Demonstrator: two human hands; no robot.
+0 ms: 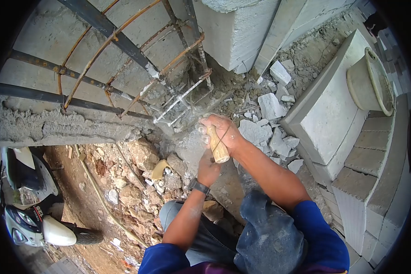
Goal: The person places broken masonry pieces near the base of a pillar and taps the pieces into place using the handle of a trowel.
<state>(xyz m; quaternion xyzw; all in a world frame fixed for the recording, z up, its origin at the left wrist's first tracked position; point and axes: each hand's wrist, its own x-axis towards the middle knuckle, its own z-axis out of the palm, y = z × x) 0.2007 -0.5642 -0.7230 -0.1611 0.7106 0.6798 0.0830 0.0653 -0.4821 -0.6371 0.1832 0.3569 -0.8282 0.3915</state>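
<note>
My right hand (223, 130) is closed round a short, pale wooden handle (219, 148) with a rounded butt facing me. The tool's working end is hidden, so I cannot tell its kind. A thin dark wire or cord crosses the handle. Just below, my left hand (208, 167), with a dark watch (199, 186) on its wrist, is close against the handle. Its fingers are hidden behind the handle and my right hand. Ahead of both hands, the rusty and grey rebar cage (178, 98) ends low at the concrete, its last ties smeared with mortar.
Broken white block pieces (271, 107) lie to the right of my hands. A bucket (371, 82) leans on a large pale block (326, 109) beside stacked blocks (365, 155). Rocky rubble (132, 192) and a hose (100, 194) lie left, near a parked motorbike (36, 205).
</note>
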